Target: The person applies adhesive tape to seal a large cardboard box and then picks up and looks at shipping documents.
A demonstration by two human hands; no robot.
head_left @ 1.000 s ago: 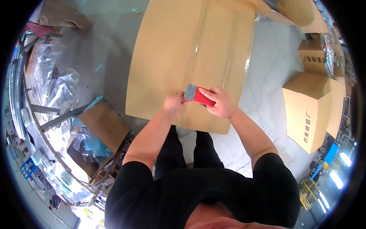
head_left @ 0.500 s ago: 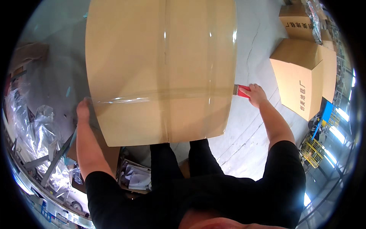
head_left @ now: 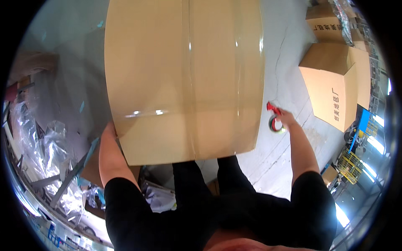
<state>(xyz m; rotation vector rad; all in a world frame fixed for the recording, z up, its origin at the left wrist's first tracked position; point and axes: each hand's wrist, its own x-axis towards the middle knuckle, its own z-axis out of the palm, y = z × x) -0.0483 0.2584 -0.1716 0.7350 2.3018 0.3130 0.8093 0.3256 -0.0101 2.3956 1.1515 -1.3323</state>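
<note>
A large brown cardboard box (head_left: pixel 184 79) fills the middle of the view, its top sealed with clear tape running lengthwise and across. My left hand (head_left: pixel 110 129) presses against the box's left near corner, mostly hidden behind its edge. My right hand (head_left: pixel 284 117) is off the box's right side, holding a red tape dispenser (head_left: pixel 274 118) with a roll of clear tape, over the grey floor.
Two closed cardboard boxes (head_left: pixel 335 88) stand on the floor at the right. Crumpled clear plastic wrap (head_left: pixel 37 146) and metal frame parts lie at the left. A yellow cart (head_left: pixel 349 165) is at the lower right. My legs stand below the box.
My right hand has pulled the tape dispenser from the top of the box out past its right edge. My left hand has shifted to the box's left side.
</note>
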